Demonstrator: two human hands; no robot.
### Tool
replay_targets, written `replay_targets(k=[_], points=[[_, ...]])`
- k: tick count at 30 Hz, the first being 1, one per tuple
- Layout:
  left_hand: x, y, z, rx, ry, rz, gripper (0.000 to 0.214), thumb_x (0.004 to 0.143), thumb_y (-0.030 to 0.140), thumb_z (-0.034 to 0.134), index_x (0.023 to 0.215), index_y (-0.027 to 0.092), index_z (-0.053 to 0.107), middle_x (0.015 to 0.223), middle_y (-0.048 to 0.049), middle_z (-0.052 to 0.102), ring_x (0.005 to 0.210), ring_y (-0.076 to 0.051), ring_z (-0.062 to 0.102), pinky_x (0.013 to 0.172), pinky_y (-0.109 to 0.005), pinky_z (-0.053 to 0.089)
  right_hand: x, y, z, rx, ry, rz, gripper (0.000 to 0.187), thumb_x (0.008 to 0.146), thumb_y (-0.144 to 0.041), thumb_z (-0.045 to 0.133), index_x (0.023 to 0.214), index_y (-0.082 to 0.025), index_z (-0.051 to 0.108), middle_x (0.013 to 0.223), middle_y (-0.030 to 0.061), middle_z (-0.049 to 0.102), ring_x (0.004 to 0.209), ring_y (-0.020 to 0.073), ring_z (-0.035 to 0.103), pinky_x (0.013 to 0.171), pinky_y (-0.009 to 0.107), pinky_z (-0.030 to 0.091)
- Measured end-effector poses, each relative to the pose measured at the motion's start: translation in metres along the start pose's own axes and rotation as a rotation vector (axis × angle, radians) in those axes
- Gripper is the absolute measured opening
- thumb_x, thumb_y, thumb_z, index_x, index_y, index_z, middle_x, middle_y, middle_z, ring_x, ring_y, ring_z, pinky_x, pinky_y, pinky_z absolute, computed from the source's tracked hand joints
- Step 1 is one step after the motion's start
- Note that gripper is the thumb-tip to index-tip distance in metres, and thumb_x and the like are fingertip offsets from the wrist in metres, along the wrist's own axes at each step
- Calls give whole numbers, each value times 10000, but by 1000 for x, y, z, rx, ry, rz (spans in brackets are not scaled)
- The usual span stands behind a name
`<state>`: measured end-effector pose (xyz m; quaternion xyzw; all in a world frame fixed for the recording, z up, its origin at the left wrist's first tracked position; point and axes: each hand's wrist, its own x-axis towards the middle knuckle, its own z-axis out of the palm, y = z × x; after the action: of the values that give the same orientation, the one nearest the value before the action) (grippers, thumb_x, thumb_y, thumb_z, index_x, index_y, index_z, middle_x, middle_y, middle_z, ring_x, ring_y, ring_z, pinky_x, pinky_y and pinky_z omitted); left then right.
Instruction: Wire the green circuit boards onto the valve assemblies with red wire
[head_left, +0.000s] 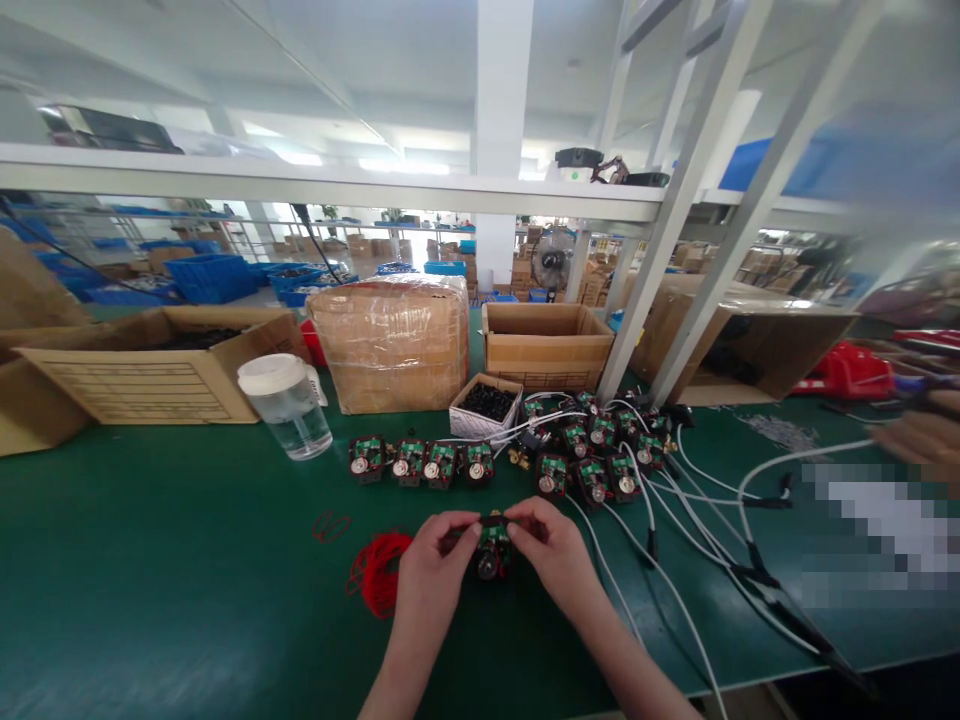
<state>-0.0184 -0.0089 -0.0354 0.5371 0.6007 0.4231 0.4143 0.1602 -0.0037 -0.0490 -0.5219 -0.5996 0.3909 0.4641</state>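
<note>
At the front of the green table, my left hand (441,552) and my right hand (551,545) pinch opposite sides of a small circuit-board unit (493,562). Its dark housing carries a green board, with a round silvery part at the lower end. Fingers cover part of its upper edge. A bundle of red wire (377,572) lies just left of my left wrist, and a thin loose red wire (330,527) beside it. Behind my hands stands a row of similar units (439,462). More units with white cables (598,480) are gathered to the right.
A lidded water cup (289,410) stands left, by a wrapped carton (397,345). A small box of black parts (486,402) sits behind the units. White cables (694,545) cross the right side. A shelf post (660,270) rises there, and another person's hand (926,440) is blurred at far right.
</note>
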Motion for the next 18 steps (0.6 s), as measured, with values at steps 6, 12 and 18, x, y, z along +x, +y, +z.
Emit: replay_targets(k=[6, 12, 18], points=[[-2, -12, 1, -28, 2, -38, 428, 829, 529, 626, 1086, 204, 730, 1015, -63, 755, 897, -228, 690, 819, -351, 541, -8, 2, 1, -70, 16, -10, 209, 844, -256, 601, 1024, -225, 703, 791, -2, 586, 697, 177, 560, 638, 290, 477], [-14, -13, -4, -14, -14, 10, 399, 849, 435, 615, 1195, 264, 714, 1135, -39, 732, 990, -217, 689, 903, -352, 549, -21, 2, 1, -140, 15, 6, 265, 855, -203, 564, 1100, -209, 663, 842, 14, 610, 741, 190, 589, 697, 315, 488], [-23, -21, -2, 7, -41, 34, 467, 856, 340, 575, 1314, 279, 642, 1196, -46, 712, 1043, -222, 679, 979, -396, 530, -34, 4, 2, -228, -2, 17, 212, 842, -149, 555, 1018, -201, 660, 834, 11, 613, 737, 184, 593, 686, 296, 471]])
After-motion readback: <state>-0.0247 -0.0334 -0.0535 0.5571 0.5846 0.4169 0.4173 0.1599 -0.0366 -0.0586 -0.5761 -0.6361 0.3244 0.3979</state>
